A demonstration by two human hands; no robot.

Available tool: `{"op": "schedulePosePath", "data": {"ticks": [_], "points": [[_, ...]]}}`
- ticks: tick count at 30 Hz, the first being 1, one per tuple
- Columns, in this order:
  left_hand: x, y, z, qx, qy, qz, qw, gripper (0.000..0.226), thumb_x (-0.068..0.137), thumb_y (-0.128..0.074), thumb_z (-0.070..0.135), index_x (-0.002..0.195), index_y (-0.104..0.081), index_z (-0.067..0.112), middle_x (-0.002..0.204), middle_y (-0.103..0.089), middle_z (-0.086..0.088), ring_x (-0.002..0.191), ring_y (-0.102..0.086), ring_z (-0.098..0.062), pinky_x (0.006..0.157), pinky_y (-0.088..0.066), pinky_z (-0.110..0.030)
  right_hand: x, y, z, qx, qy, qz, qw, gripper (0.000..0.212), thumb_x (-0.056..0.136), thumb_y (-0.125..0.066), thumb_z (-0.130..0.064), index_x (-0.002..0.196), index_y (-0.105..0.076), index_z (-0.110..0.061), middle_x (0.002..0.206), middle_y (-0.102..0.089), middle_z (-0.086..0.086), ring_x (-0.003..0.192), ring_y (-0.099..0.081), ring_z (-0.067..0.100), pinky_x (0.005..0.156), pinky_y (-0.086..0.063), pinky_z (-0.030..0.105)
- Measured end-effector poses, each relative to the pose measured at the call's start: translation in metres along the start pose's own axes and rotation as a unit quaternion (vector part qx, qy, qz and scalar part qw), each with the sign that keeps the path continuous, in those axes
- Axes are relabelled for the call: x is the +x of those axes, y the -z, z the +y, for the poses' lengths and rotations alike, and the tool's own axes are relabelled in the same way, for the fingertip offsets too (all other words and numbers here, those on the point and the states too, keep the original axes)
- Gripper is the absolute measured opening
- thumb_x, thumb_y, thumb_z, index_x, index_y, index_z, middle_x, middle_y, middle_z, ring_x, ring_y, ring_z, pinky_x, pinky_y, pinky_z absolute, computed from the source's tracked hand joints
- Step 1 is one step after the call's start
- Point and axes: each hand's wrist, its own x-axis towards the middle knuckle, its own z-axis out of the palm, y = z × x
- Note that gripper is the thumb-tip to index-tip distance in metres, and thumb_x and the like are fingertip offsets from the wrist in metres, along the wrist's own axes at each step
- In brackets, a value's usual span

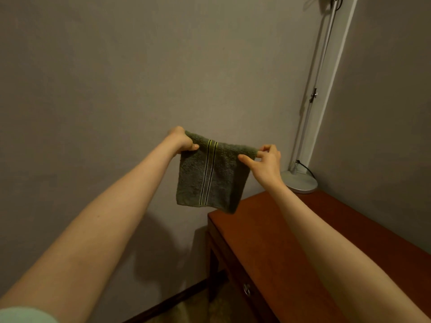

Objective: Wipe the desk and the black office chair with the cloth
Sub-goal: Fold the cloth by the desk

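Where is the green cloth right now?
In the head view the cloth hangs mid-frame before the wall, its top corners pinched by the left hand and right hand, above the desk.

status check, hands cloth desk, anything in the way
Left hand and right hand each pinch a top corner of the green cloth, held up in the air. Desk not yet touched. Lamp base on its far corner. Chair not in view.

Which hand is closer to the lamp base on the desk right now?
Right. The right hand pinches the cloth corner just left of and above the lamp base; the left hand grips the opposite corner, farther left.
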Motion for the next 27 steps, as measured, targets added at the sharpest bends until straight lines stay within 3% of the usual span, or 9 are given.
{"op": "schedulePosePath", "data": {"ticks": [3,5,8,11,13,16,20,24,27], "points": [[0.002,-0.004,0.002,0.026,0.015,-0.005,1.0,0.06,0.085,-0.068,0.02,0.133,-0.041,-0.002,0.134,-0.048,-0.021,0.121,-0.049,-0.037,0.097,-0.045,-0.047,0.0,-0.007,-0.001,0.105,-0.053,0.02,0.993,0.029,0.078,-0.075,-0.037,0.086,-0.064,-0.011,0.12,-0.053,0.006,0.116,-0.047,0.023,0.096,-0.042,0.04],[0.006,-0.007,0.004,0.024,0.012,0.003,1.0,0.069,0.083,-0.071,0.024,0.136,-0.037,-0.004,0.139,-0.044,-0.02,0.126,-0.045,-0.037,0.1,-0.043,-0.046,0.001,-0.011,0.0,0.178,-0.087,0.017,0.98,0.029,0.077,-0.076,-0.03,0.092,-0.067,-0.007,0.11,-0.065,0.011,0.108,-0.059,0.024,0.085,-0.05,0.039],[0.014,-0.012,0.008,-0.036,0.012,-0.02,0.999,0.076,0.079,-0.075,0.022,0.137,-0.034,-0.005,0.14,-0.044,-0.018,0.123,-0.048,-0.035,0.089,-0.046,-0.042,-0.001,-0.012,0.007,0.213,-0.115,0.037,0.97,0.028,0.079,-0.074,-0.028,0.088,-0.071,-0.002,0.091,-0.071,0.014,0.091,-0.068,0.028,0.079,-0.054,0.048],[0.02,-0.027,0.012,-0.073,-0.005,-0.081,0.994,0.063,0.079,-0.073,0.007,0.134,-0.043,0.001,0.138,-0.045,-0.017,0.128,-0.043,-0.033,0.098,-0.042,-0.041,0.001,-0.01,0.017,0.225,-0.136,0.065,0.963,0.024,0.079,-0.075,-0.027,0.089,-0.072,-0.005,0.089,-0.072,0.011,0.087,-0.069,0.025,0.08,-0.053,0.052],[0.029,-0.043,0.012,-0.042,-0.03,-0.088,0.995,0.055,0.076,-0.075,0.004,0.126,-0.053,0.004,0.136,-0.048,-0.016,0.127,-0.045,-0.031,0.104,-0.04,-0.037,0.002,-0.003,0.022,0.24,-0.136,0.062,0.959,0.015,0.082,-0.072,-0.02,0.09,-0.07,-0.008,0.087,-0.071,0.006,0.088,-0.069,0.024,0.078,-0.057,0.042],[0.045,-0.07,0.016,0.032,-0.088,-0.052,0.994,0.049,0.074,-0.078,0.012,0.12,-0.062,0.008,0.126,-0.06,-0.01,0.118,-0.054,-0.026,0.101,-0.043,-0.033,0.007,0.011,0.034,0.223,-0.133,0.041,0.965,0.01,0.084,-0.068,-0.009,0.094,-0.066,-0.008,0.083,-0.065,-0.002,0.086,-0.066,0.018,0.067,-0.052,0.018],[0.067,-0.099,0.033,0.075,-0.164,-0.022,0.983,0.037,0.076,-0.076,0.021,0.111,-0.066,0.013,0.12,-0.061,-0.013,0.113,-0.056,-0.027,0.092,-0.043,-0.031,0.026,0.022,0.064,0.185,-0.146,0.049,0.971,0.023,0.085,-0.067,-0.011,0.102,-0.067,0.004,0.099,-0.069,0.015,0.096,-0.066,0.025,0.083,-0.052,0.042],[0.095,-0.134,0.057,0.058,-0.19,-0.038,0.979,0.033,0.076,-0.076,0.026,0.104,-0.065,0.013,0.12,-0.054,-0.017,0.108,-0.055,-0.032,0.088,-0.044,-0.033,0.059,0.036,0.092,0.155,-0.155,0.082,0.972,0.026,0.094,-0.055,-0.013,0.108,-0.063,0.008,0.108,-0.066,0.022,0.098,-0.062,0.027,0.067,-0.045,0.033],[0.112,-0.163,0.07,-0.014,-0.212,-0.09,0.973,0.021,0.082,-0.07,0.021,0.094,-0.054,0.015,0.102,-0.061,-0.015,0.104,-0.057,-0.032,0.083,-0.045,-0.035,0.086,0.043,0.116,0.072,-0.151,0.094,0.982,0.029,0.099,-0.047,-0.024,0.11,-0.06,0.0,0.109,-0.063,0.013,0.102,-0.057,0.024,0.076,-0.04,0.033]]}}
